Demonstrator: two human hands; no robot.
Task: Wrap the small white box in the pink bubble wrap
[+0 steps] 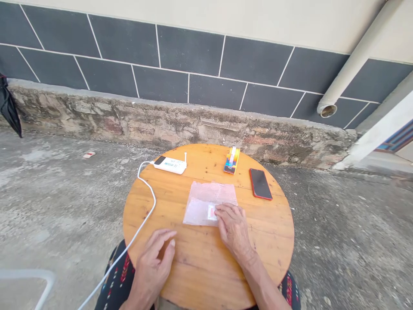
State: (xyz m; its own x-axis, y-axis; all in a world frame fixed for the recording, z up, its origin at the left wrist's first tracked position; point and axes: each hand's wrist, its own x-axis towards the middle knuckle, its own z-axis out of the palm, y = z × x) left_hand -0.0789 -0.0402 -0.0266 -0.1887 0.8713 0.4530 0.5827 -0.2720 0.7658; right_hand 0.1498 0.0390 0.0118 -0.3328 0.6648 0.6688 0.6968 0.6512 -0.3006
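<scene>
A sheet of pinkish, translucent bubble wrap [200, 193] lies flat on the round wooden table [187, 267]. On its lower right part rests a small white packet with red print [211, 212]. The bent, closed fingers of my right hand [232, 224] are at the packet's right edge, over the wrap; the hand covers that side, and the grip is partly hidden. My left hand [155, 256] rests over the table at the lower left, with thumb and fingers apart and nothing between them. It is nearest the wrap's lower left corner, not touching it.
A white power strip [170, 165] with a white cord [151, 193] lies at the table's back left. A tape dispenser with yellow tape [231, 160] stands at the back, and a red-edged phone [260, 184] lies to the right. Behind is a stone-based wall [161, 125].
</scene>
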